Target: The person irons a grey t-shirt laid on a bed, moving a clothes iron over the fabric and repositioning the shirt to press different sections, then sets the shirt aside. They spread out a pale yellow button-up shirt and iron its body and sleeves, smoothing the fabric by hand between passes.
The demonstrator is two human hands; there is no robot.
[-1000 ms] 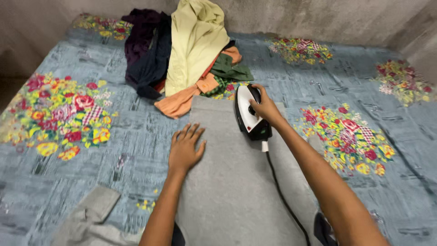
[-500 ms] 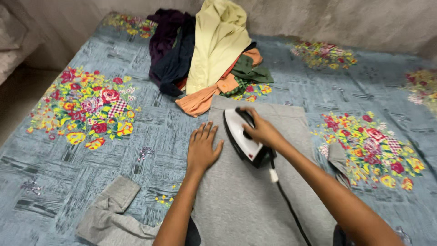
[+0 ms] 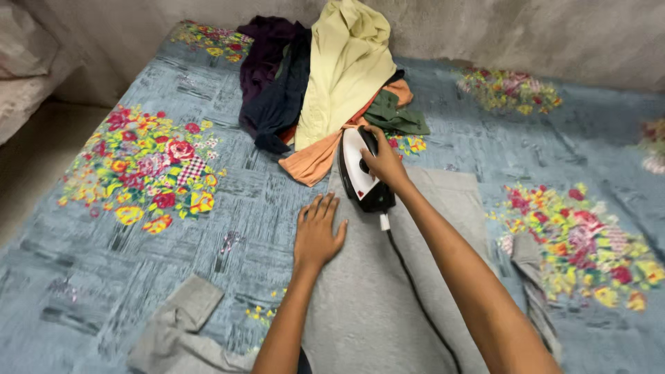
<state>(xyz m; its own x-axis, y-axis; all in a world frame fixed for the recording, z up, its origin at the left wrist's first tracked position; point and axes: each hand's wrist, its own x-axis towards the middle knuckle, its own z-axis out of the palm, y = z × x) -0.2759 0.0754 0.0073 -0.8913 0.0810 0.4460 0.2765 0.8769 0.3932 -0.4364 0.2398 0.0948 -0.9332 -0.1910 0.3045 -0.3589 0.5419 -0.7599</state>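
Grey cloth [image 3: 388, 291] lay under the left hand [image 3: 317, 232], fingers [image 3: 325, 206] spread flat; right hand [image 3: 384, 163] fingers gripped the white iron [image 3: 360, 173].

The left hand [image 3: 317, 234] lies flat, palm down, with fingers spread and pointing away from the body, its bare forearm running straight back toward the lower edge of view. The right hand [image 3: 383, 163] reaches further forward, its grip curled closed, wrist slightly bent and the long forearm stretching diagonally from lower right.
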